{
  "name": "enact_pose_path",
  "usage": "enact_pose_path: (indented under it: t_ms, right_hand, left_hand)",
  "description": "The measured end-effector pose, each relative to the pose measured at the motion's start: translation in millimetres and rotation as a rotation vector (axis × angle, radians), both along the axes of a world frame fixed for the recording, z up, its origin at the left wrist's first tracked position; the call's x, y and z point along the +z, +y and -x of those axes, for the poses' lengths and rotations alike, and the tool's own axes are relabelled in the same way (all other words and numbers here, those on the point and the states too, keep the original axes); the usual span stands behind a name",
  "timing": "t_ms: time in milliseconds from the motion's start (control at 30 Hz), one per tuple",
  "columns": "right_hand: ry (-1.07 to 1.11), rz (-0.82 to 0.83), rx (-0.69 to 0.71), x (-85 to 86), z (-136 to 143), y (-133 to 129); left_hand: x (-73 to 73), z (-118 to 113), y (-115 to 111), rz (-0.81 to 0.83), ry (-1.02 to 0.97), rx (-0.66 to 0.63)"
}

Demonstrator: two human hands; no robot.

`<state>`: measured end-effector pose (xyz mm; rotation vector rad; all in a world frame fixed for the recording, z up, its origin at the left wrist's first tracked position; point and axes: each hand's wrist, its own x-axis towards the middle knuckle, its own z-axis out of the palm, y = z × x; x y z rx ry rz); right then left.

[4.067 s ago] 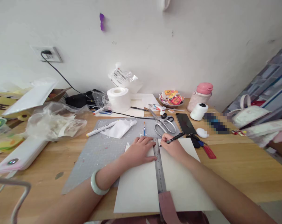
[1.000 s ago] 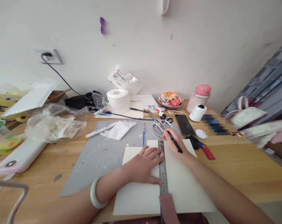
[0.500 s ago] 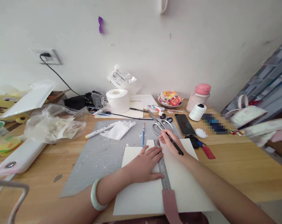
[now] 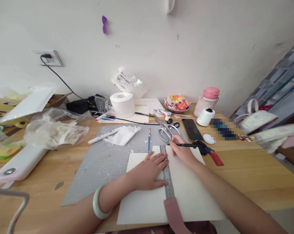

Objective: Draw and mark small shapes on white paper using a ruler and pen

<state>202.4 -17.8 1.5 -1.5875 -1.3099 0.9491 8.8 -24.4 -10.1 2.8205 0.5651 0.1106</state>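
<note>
A metal ruler [image 4: 169, 182] lies lengthwise on a sheet of white paper [image 4: 193, 195], running away from me. My left hand [image 4: 150, 172] rests flat with fingers spread, its fingertips and thumb on the ruler's left side. In my right hand [image 4: 182, 151] is a black pen [image 4: 189, 145], pinched near its tip and tilted to the right, beside the ruler's far end. A mauve strip [image 4: 175, 214] covers the ruler's near end. Silver scissors [image 4: 167, 131] lie just beyond the paper.
A grey cutting mat [image 4: 98, 169] lies under the paper's left part, with a blue paintbrush [image 4: 149, 139] and a white marker [image 4: 104, 136] on it. A paper roll [image 4: 122, 105] stands behind. To the right are a phone [image 4: 192, 129], a thread spool [image 4: 205, 117] and a pink bottle [image 4: 207, 100].
My right hand has turned the pen from pointing back toward me to nearly sideways, its tip by the ruler's far end. The ruler's near end has shifted slightly left.
</note>
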Motion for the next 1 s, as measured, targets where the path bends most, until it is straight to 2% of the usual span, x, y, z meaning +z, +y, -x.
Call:
enact_pose_path:
  t_ms: [200,467,1000]
  right_hand:
    - [-0.055,0.03,-0.003,-4.1,-1.8,2.3]
    - [-0.13,0.03,0.039,-10.0,-4.8,4.1]
    - [-0.186,0.039,0.067,-5.2,-3.9,3.5]
  left_hand:
    - [3.8,3.1,1.8,-0.002,-0.014,-0.021]
    - [0.0,1.0,-0.1,-0.024,-0.021,0.006]
    - [3.0,0.4,0.6,-0.018,-0.021,0.011]
